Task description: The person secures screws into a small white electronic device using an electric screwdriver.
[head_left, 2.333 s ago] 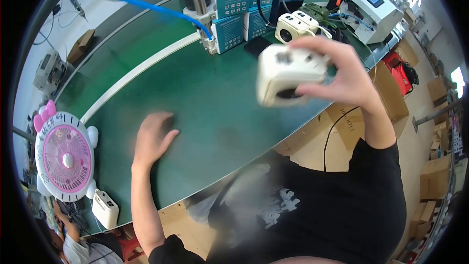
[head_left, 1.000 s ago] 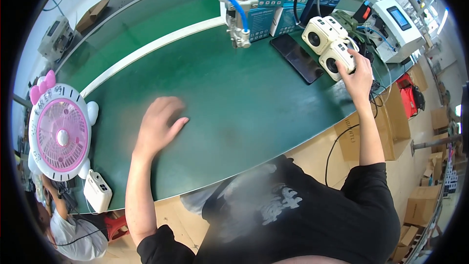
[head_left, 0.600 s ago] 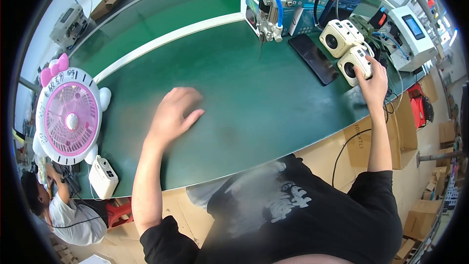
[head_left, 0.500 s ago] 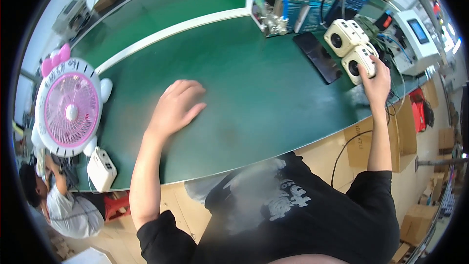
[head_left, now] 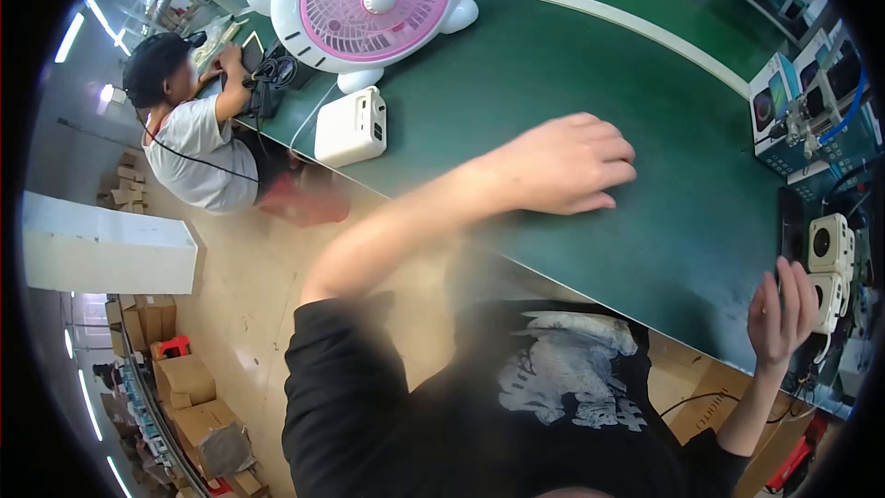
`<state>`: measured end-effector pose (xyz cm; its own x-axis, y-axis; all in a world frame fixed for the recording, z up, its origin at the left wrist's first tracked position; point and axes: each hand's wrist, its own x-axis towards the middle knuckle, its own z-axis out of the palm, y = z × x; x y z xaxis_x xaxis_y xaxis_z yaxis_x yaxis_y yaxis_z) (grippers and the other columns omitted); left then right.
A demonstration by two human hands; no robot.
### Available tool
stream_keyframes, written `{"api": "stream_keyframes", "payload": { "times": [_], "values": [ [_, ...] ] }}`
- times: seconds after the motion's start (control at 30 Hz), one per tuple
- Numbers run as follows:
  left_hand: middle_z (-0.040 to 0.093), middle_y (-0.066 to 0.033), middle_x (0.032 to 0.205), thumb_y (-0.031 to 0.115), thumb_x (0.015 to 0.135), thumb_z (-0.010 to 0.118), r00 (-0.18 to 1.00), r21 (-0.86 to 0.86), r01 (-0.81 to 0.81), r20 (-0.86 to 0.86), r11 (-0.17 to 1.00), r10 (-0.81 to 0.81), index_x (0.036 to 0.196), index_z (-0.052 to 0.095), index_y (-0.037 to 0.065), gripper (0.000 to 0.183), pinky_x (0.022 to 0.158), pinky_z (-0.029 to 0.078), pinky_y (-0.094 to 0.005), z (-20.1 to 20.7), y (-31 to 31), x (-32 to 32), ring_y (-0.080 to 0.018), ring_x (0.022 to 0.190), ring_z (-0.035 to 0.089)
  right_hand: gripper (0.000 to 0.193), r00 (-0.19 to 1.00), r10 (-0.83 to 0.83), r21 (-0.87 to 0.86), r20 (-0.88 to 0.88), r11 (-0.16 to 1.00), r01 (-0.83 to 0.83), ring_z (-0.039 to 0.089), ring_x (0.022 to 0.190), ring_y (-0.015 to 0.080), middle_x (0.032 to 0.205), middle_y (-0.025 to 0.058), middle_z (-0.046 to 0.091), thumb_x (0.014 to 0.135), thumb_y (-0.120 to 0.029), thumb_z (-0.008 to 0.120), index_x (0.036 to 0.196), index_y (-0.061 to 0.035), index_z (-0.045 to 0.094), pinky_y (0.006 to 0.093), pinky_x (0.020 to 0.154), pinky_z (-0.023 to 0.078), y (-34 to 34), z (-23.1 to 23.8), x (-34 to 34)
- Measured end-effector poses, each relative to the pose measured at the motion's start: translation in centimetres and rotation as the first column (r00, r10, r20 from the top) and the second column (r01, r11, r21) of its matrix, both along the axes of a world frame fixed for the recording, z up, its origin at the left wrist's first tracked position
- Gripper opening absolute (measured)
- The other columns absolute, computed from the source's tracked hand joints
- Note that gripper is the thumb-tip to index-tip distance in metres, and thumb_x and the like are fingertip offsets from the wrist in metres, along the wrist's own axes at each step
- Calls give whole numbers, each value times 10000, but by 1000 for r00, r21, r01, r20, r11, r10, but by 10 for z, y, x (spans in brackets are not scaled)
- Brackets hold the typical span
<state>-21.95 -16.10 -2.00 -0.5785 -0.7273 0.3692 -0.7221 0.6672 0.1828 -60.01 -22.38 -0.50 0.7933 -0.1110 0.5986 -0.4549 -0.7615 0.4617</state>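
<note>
My left hand [head_left: 576,166] rests palm down on the green tabletop [head_left: 590,55], fingers loosely bent, thumb apart, with nothing seen in it. At the right end of the table, my right hand [head_left: 782,315] is raised, its fingers stretched out and apart. Close beside it stand two cream box-shaped devices, the far one [head_left: 831,244] and the near one [head_left: 826,300], each with a round dark disc on its side. My fingers partly cover the nearer one; whether they touch it I cannot tell. Behind my right hand lies a flat black phone-like slab [head_left: 790,221], seen almost edge-on.
A pink and white fan [head_left: 380,0] stands at the table's far left, with a white box-shaped device [head_left: 352,127] near the edge. Further left, a person [head_left: 198,129] works seated. Blue printed boxes [head_left: 784,106] and a metal fixture [head_left: 811,120] stand at the far right.
The view has swung to the left, so the fan and the other person sit further right in it. My right hand has let go of the nearer cream device and its fingers have straightened.
</note>
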Motion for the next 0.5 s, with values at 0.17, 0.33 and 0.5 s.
{"api": "stream_keyframes", "payload": {
  "times": [0.17,0.33,0.5],
  "values": [
    [559,-106,1230,199,701,790,952,126,-305,75,944,297,1183,564,76,547,980,430,-426,48,59,75,-311,1161,527,104,975,217,62,-44,975,-214,639,1029,289,1054,108,692,804,-22,634,889,-25,693,400,886,518,-10,-6,44],
    [404,-158,1431,171,584,844,713,348,-700,290,623,639,1430,350,71,985,1110,334,-401,83,119,143,-341,1338,377,97,955,297,92,-25,952,-293,651,996,261,1015,98,699,765,-1,634,839,-33,687,381,858,531,-12,-3,57],
    [409,-173,1418,210,602,813,680,420,-727,324,544,658,1438,328,63,978,1109,334,-389,51,132,194,-337,1342,369,84,933,358,124,-38,928,-351,658,975,254,995,96,701,761,-11,649,836,-31,681,377,848,535,-13,-4,69]
  ]
}}
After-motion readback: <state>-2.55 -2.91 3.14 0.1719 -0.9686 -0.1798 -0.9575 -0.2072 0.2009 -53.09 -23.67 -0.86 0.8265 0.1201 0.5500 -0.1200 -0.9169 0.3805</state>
